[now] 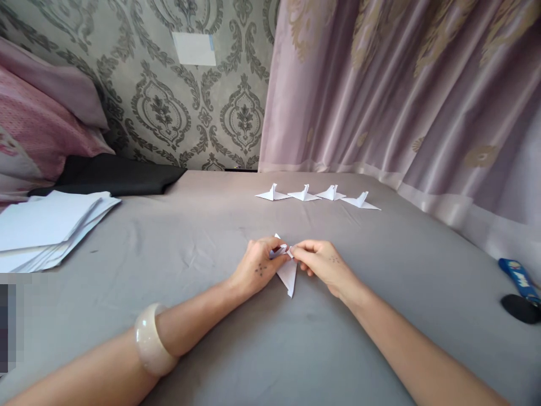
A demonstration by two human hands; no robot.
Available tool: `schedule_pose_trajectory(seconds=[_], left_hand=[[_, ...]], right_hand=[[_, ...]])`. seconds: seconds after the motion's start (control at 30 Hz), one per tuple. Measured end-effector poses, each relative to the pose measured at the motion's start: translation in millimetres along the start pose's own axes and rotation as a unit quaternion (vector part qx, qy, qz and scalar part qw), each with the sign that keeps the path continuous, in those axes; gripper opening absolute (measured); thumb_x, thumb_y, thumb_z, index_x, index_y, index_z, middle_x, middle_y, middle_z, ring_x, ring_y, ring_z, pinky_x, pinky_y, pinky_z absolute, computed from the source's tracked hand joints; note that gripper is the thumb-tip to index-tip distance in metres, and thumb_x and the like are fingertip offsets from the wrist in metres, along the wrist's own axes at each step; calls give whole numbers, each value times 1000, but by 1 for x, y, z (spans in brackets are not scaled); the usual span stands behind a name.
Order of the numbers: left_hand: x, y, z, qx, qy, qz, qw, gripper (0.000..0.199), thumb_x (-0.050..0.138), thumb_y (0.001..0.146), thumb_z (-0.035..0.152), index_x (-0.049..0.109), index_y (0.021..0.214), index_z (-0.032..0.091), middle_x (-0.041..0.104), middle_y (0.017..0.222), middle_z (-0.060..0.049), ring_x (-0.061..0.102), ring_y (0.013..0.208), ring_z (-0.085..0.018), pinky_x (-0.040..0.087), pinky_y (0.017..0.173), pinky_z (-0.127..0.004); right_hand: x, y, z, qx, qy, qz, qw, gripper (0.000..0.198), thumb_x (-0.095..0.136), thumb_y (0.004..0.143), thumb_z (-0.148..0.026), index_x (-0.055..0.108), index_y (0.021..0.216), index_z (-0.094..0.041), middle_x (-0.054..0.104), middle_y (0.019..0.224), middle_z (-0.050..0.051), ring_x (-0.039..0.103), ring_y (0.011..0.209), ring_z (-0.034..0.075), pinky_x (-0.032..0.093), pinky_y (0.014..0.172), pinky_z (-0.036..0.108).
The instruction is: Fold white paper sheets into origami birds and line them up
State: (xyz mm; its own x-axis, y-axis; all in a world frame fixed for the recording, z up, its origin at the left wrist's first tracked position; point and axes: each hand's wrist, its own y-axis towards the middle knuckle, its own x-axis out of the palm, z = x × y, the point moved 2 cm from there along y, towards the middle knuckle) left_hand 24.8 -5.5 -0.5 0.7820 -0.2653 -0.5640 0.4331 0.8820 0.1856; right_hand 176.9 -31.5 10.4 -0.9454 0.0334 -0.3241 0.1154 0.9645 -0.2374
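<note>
My left hand (257, 266) and my right hand (323, 264) meet over a small white folded paper piece (288, 274) on the grey sheet (211, 316). Both hands pinch its upper part between thumb and fingers. A pointed flap hangs down toward me below the hands. A pale bangle (151, 340) sits on my left wrist. Beyond the hands, several finished white paper birds (316, 195) stand in a row.
A stack of white paper sheets (46, 225) lies at the left. A black cloth (114, 176) and pink pillows (38, 124) are behind it. A mauve curtain (401, 90) hangs at the right. A blue object (518, 279) and a black object (520, 308) lie at the right edge.
</note>
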Motion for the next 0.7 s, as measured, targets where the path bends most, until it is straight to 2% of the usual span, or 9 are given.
schedule_pose_trajectory(seconds=[0.17, 0.27, 0.43, 0.7], left_hand=[[-1, 0, 0, 10, 10, -16, 1000, 13, 58, 85, 28, 67, 84, 20, 67, 80, 0, 59, 74, -15, 41, 68, -24], [-2, 0, 0, 32, 7, -21, 999, 15, 57, 86, 29, 68, 83, 19, 67, 77, 0, 59, 72, -15, 41, 68, -24], [-1, 1, -1, 54, 11, -30, 998, 16, 57, 88, 29, 69, 81, 20, 70, 79, -1, 61, 75, -16, 42, 71, -25], [-2, 2, 0, 79, 19, -31, 996, 17, 56, 89, 27, 72, 86, 23, 74, 90, -2, 66, 87, -19, 44, 78, -28]], right_hand=[[-3, 3, 4, 70, 93, -48, 992, 12, 62, 66, -27, 62, 62, -15, 54, 61, -1, 41, 47, 5, 27, 38, 18], [-4, 3, 5, 99, 125, -54, 986, 10, 62, 66, -24, 61, 63, -14, 55, 62, -1, 41, 47, 4, 26, 36, 17], [-2, 3, 6, 130, 136, -41, 981, 8, 61, 65, -20, 56, 60, -15, 47, 54, -4, 38, 44, 3, 24, 34, 15], [-2, 4, 6, 142, 119, -36, 982, 12, 61, 64, -17, 52, 56, -16, 47, 53, -4, 38, 42, 3, 22, 32, 14]])
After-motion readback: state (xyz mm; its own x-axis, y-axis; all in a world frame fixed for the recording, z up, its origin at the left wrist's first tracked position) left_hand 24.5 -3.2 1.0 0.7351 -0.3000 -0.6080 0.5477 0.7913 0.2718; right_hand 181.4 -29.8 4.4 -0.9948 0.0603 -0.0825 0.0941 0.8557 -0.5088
